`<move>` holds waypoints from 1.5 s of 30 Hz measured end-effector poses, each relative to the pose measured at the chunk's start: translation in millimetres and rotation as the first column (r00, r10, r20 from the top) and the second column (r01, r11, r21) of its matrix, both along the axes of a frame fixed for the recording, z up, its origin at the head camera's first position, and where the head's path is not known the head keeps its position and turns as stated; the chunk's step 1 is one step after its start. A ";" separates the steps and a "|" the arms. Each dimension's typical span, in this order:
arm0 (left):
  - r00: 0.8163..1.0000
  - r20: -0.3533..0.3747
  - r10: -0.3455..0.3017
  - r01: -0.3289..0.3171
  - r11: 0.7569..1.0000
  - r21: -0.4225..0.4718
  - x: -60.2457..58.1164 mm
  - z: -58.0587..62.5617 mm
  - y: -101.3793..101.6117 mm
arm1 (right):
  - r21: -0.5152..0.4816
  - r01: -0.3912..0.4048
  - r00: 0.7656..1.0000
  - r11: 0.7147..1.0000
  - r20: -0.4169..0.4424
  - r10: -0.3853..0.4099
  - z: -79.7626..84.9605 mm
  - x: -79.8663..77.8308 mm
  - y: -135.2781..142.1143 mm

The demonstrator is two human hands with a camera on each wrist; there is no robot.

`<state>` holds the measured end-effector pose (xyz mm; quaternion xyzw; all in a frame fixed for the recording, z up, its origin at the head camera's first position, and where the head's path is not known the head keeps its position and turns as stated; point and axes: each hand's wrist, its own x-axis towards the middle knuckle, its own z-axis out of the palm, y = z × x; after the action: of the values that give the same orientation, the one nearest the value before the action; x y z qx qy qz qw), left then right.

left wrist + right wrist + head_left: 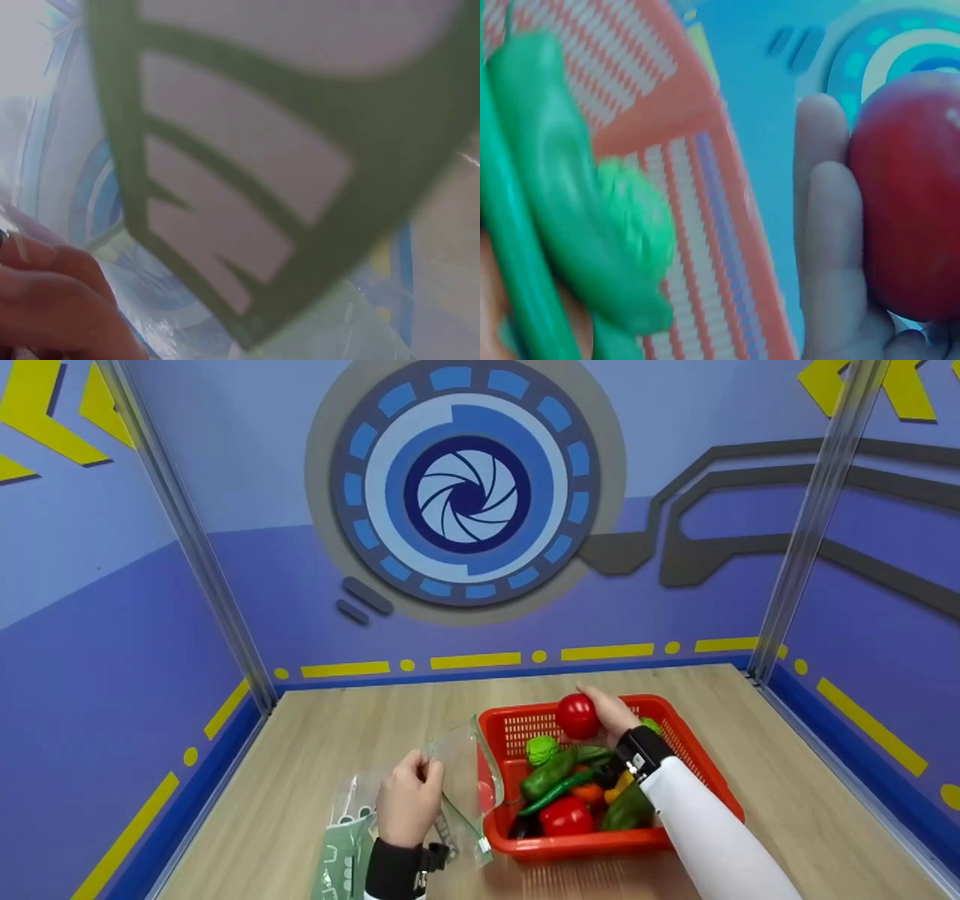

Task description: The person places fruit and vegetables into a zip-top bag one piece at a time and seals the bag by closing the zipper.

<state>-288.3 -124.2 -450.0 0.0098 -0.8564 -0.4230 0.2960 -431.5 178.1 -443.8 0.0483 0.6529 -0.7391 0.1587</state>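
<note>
Right hand (613, 718): I see it clamped on 1 red tomato (576, 716), raised over the far part of the red basket (585, 844) | below that grip: a mixed heap of vegetables (553, 776) | left hand (409, 804): fingers curled together, pinching 1 clear zip bag (459, 747), its mouth gaping on the grip's basket side

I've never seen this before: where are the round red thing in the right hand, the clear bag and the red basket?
Round red thing (577, 716): head view, its rounded front.
Clear bag (460, 761): head view, its see-through plastic.
Red basket (585, 849): head view, its near wall.
</note>
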 end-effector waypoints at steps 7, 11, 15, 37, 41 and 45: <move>1.000 -0.006 0.003 -0.003 1.000 -0.011 0.2 0.8 1.6 | 0.065 -0.176 0.977 0.982 -0.110 0.182 12.3 14.9 -23.9; 1.000 0.009 0.005 -0.004 1.000 -0.012 0.3 2.1 3.2 | 0.055 -0.302 0.934 0.952 -0.184 0.306 18.7 28.5 -39.1; 0.999 0.032 0.016 -0.016 1.000 -0.016 0.3 3.3 4.6 | 0.021 -0.436 0.879 0.900 -0.203 0.431 25.6 44.9 -55.9; 0.999 0.029 0.026 -0.025 0.999 -0.029 1.4 5.4 5.8 | 0.700 -0.370 0.697 0.611 -0.226 0.680 5.2 85.4 -152.6; 1.000 0.019 0.023 -0.022 0.999 -0.033 2.5 5.9 6.4 | 0.709 -0.372 0.703 0.599 -0.206 0.680 0.9 80.9 -164.3; 1.000 0.007 0.019 -0.019 0.999 -0.039 2.8 6.6 7.2 | 0.763 -0.344 0.681 0.547 -0.199 0.705 0.0 75.5 -174.7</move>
<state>-285.5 -117.0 -443.4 0.0138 -0.8654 -0.4034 0.2970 -356.0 3.3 -443.8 -0.2907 0.8712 -0.3508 0.1828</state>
